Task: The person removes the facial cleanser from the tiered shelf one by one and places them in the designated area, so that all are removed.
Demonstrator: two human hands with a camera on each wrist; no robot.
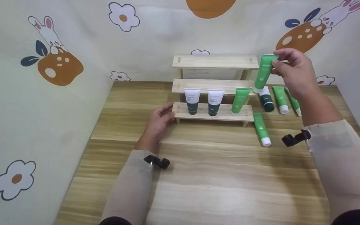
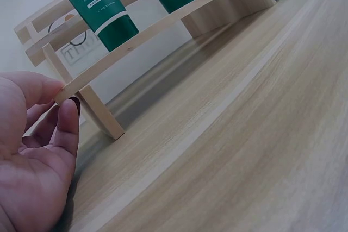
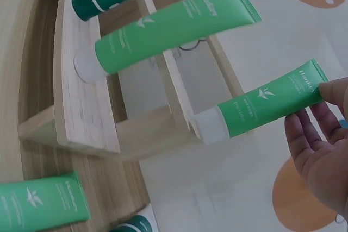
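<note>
My right hand [image 1: 295, 72] pinches a green tube [image 1: 265, 72] by its flat top end, white cap down, beside the right end of the middle shelf. In the right wrist view the thumb and fingers of the right hand [image 3: 326, 145] grip that tube [image 3: 272, 99]. My left hand [image 1: 159, 122] holds the left end of the lowest step of a three-tier wooden rack [image 1: 214, 117]; in the left wrist view the thumb and fingers pinch its corner [image 2: 68, 91]. On that step stand two white-and-dark-green tubes [image 1: 192, 101] and, to their right, a green tube [image 1: 240, 100].
Right of the rack, on the wooden table [image 1: 198, 175], lie a white-and-dark-green tube [image 1: 266, 100] and several green tubes, one [image 1: 262, 129] nearer the front. Behind the rack rises a printed wall sheet [image 1: 155, 47], with more on both sides.
</note>
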